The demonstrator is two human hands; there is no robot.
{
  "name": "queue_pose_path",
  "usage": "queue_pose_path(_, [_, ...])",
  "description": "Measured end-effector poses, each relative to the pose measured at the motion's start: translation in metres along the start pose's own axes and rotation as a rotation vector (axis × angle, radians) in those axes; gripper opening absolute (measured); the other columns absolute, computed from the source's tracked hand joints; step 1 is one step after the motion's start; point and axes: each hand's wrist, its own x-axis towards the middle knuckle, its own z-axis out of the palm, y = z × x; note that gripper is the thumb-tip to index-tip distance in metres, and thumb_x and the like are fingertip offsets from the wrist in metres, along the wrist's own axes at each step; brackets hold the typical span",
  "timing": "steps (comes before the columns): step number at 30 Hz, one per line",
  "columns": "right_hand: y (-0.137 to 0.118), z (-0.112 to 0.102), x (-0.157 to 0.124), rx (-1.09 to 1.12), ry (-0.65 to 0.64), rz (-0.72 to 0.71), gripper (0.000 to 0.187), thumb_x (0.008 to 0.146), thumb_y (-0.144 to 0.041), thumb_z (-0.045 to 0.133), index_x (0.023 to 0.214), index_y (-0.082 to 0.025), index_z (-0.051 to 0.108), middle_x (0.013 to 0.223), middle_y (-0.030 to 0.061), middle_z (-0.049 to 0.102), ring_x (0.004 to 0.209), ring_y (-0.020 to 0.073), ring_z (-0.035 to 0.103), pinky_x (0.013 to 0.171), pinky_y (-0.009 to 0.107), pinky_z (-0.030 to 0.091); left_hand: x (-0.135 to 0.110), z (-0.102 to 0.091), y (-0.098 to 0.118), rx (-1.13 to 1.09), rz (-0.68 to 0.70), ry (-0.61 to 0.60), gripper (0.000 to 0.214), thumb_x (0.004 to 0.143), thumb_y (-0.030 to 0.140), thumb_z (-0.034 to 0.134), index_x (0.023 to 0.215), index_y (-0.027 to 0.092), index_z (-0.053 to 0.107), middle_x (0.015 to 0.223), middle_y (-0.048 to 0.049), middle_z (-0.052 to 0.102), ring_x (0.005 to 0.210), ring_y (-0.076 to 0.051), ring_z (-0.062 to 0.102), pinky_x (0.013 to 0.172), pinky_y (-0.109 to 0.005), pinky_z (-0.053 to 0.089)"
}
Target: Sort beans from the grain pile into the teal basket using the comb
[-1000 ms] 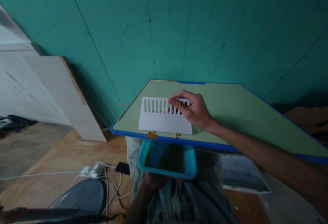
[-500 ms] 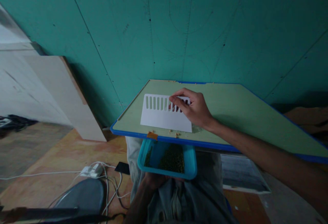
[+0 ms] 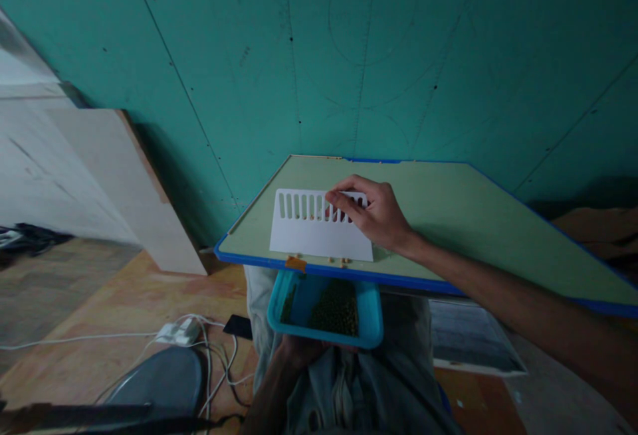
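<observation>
My right hand [image 3: 375,215] grips the slotted top edge of a white plastic scraper [image 3: 319,228] that stands on a green board with a blue rim [image 3: 463,209], near the board's front edge. A few small grains [image 3: 343,262] lie on the board just in front of the scraper. Below the edge, a blue tray [image 3: 373,315] holds a heap of small green grains [image 3: 337,307]. My left hand [image 3: 298,350] holds that tray from underneath at its near side; its fingers are mostly hidden.
A teal wall stands right behind the board. A white power strip with cables [image 3: 180,333] and a dark phone [image 3: 238,326] lie on the wooden floor at the left, near a grey round object [image 3: 159,382]. A pale panel [image 3: 129,189] leans at the left.
The scraper and my right hand slid back toward the board's front edge after having drawn away from it half a second ago. The tray and my left hand stayed put.
</observation>
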Motion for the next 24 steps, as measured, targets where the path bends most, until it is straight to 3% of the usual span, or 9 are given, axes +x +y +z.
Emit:
queue_pose_path(5, [-0.002, 0.001, -0.001, 0.032, -0.001, 0.010, 0.025, 0.083, -0.044, 0.065, 0.083, -0.019, 0.068, 0.071, -0.0001, 0.070, 0.058, 0.0110, 0.062, 0.051, 0.021, 0.044, 0.002, -0.007, -0.003, -0.009, 0.027, -0.038, 0.055, 0.084, 0.061, 0.044, 0.122, 0.026, 0.064, 0.111, -0.0078, 0.074, 0.121, -0.034, 0.054, 0.102, -0.048, 0.046])
queue_pose_path(11, [-0.004, 0.001, -0.003, 0.069, -0.031, 0.026, 0.028, 0.083, -0.045, 0.064, 0.085, -0.018, 0.068, 0.070, 0.0002, 0.069, 0.057, 0.0103, 0.061, 0.050, 0.021, 0.044, 0.000, 0.000, -0.001, -0.003, 0.017, -0.056, 0.050, 0.083, 0.061, 0.047, 0.107, 0.024, 0.071, 0.114, -0.0088, 0.072, 0.125, -0.035, 0.052, 0.103, -0.047, 0.045])
queue_pose_path(18, [-0.006, 0.002, -0.004, 0.035, -0.034, 0.018, 0.032, 0.084, -0.049, 0.062, 0.085, -0.018, 0.068, 0.070, 0.0007, 0.069, 0.055, 0.0092, 0.058, 0.047, 0.021, 0.040, -0.001, 0.004, -0.001, 0.010, 0.013, 0.001, 0.062, 0.080, 0.066, 0.048, 0.120, 0.022, 0.065, 0.118, -0.0106, 0.071, 0.121, -0.036, 0.055, 0.101, -0.049, 0.047])
queue_pose_path(24, [-0.008, 0.003, -0.006, 0.056, -0.023, 0.011, 0.028, 0.084, -0.047, 0.063, 0.085, -0.019, 0.068, 0.070, 0.0001, 0.069, 0.057, 0.0101, 0.060, 0.049, 0.021, 0.042, 0.001, -0.003, -0.003, -0.006, 0.007, 0.009, 0.051, 0.081, 0.058, 0.054, 0.114, 0.022, 0.068, 0.113, -0.0100, 0.074, 0.121, -0.036, 0.056, 0.104, -0.049, 0.045])
